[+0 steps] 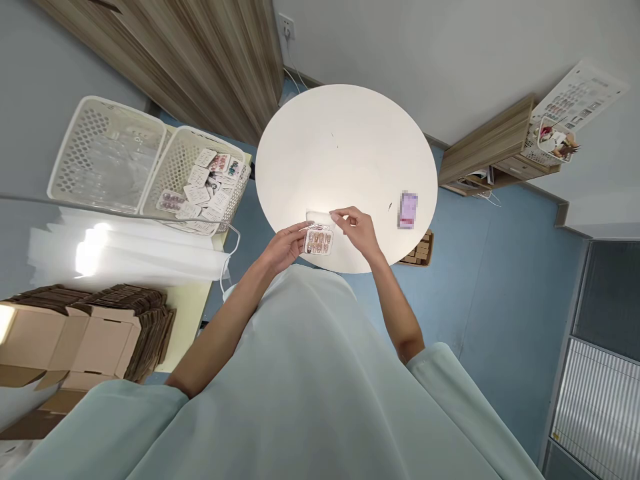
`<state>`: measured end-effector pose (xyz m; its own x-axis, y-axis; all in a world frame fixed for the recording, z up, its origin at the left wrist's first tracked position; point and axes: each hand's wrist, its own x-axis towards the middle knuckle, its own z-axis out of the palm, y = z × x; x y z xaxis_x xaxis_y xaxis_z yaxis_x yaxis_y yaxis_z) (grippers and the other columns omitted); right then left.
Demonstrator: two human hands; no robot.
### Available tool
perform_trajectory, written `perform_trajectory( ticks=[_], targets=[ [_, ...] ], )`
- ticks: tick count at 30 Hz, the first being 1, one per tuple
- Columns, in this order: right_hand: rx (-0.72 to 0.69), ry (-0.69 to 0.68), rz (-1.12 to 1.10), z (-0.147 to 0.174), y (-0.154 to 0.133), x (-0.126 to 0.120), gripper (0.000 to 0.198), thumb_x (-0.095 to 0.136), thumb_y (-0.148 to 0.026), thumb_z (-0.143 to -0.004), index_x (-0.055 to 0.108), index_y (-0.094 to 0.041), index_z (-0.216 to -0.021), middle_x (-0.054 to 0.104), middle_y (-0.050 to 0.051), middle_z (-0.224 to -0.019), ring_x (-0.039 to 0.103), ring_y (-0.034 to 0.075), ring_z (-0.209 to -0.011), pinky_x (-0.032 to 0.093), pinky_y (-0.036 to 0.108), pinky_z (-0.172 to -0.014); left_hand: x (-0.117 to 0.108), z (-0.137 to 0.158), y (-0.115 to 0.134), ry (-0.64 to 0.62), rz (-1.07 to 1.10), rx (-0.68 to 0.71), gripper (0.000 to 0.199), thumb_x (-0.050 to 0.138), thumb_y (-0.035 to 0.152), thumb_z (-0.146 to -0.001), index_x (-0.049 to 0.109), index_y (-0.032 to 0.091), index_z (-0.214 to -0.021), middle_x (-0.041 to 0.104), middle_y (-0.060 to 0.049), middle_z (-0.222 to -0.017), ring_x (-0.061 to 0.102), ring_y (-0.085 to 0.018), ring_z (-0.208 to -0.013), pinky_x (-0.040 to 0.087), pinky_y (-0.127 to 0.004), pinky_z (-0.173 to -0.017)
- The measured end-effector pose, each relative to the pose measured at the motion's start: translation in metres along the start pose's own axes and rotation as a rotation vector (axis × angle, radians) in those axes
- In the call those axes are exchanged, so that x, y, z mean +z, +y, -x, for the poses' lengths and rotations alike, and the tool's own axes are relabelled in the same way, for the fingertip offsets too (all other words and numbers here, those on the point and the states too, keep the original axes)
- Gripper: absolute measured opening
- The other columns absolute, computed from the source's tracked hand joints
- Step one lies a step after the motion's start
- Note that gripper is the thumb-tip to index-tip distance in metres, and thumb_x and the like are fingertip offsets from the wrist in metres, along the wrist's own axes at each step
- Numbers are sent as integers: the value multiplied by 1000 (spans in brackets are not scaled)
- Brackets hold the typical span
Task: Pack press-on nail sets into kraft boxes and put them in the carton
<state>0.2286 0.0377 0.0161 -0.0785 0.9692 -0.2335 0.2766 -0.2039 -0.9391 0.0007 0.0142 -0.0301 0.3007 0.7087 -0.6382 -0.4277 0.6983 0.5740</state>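
Just above the front edge of the round white table (pixel 345 147) I hold a small clear case of press-on nails (pixel 319 243). My left hand (pixel 285 248) grips the case at its left side, thumb and fingers closed on it. Several pinkish-brown nails show in rows inside. A whitish, see-through lid or flap (pixel 319 217) stands up along the far side of the case. My right hand (pixel 359 230) pinches its right corner between thumb and fingertips. Whether a thin sheet lies against this lid, I cannot tell.
On the left are a white basket (pixel 235 200) of packed nail sets and cards, and another basket (pixel 75 160) of clear plastic cases. Folded cardboard boxes (pixel 110 340) are stacked nearer me. A blurred purple item (pixel 408 210) lies on the table's right. A brown box (pixel 425 250) sits below.
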Motion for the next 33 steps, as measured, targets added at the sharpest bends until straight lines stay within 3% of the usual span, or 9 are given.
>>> perform_trajectory(
  ticks=[6,13,17,19,24,27,30,33],
  targets=[
    [11,-65,12,41,-4,-9,39,81,-66,-90,83,-28,-100,70,4,-108,57,14,-73,52,32,-72,10,-2,3,-59,29,-11,41,73,46,-101,79,12,-123,80,-20,-129,76,-32,-122,64,-42,-101],
    [97,-51,39,65,20,-7,43,80,-69,-88,80,-28,-102,70,4,-110,55,13,-70,52,32,-69,19,-2,1,-64,-29,26,41,86,25,-88,79,13,-127,73,-20,-145,70,-33,-135,59,-45,-113],
    [166,35,12,63,28,-10,51,84,-68,-83,74,-27,-112,73,2,-106,53,11,-65,52,30,-68,23,-4,-1,-51,-50,34,42,85,25,-88,79,14,-128,72,-20,-147,67,-34,-139,57,-48,-117],
    [230,39,-4,61,29,-12,52,83,-70,-82,74,-25,-108,75,2,-102,52,11,-61,52,29,-64,26,-4,-1,-46,-60,39,42,84,25,-88,79,14,-128,73,-20,-146,67,-35,-140,57,-48,-117],
    [323,-133,-110,56,32,-10,57,78,-79,-82,75,-22,-85,77,4,-89,54,12,-57,49,29,-55,28,-3,-2,-57,-74,56,44,86,27,-88,79,15,-130,73,-19,-145,67,-35,-138,56,-49,-117],
    [322,-159,-160,52,35,-3,59,78,-81,-81,72,-22,-81,78,5,-89,53,11,-56,47,28,-53,22,-2,-4,-35,-75,64,54,86,32,-90,74,17,-141,73,-19,-145,69,-33,-136,56,-48,-116],
    [344,-140,-180,46,41,5,61,76,-83,-81,70,-23,-80,78,5,-91,51,10,-54,45,28,-52,10,-1,-7,8,-148,-2,66,88,44,-91,67,21,-150,75,-18,-137,72,-31,-127,59,-45,-111],
    [359,-126,-190,39,47,13,62,77,-84,-80,69,-23,-81,76,4,-90,49,9,-53,44,28,-51,-3,2,-11,70,-281,-105,72,92,50,-85,69,21,-146,79,-16,-120,76,-29,-111,62,-39,-95]
  ],
)
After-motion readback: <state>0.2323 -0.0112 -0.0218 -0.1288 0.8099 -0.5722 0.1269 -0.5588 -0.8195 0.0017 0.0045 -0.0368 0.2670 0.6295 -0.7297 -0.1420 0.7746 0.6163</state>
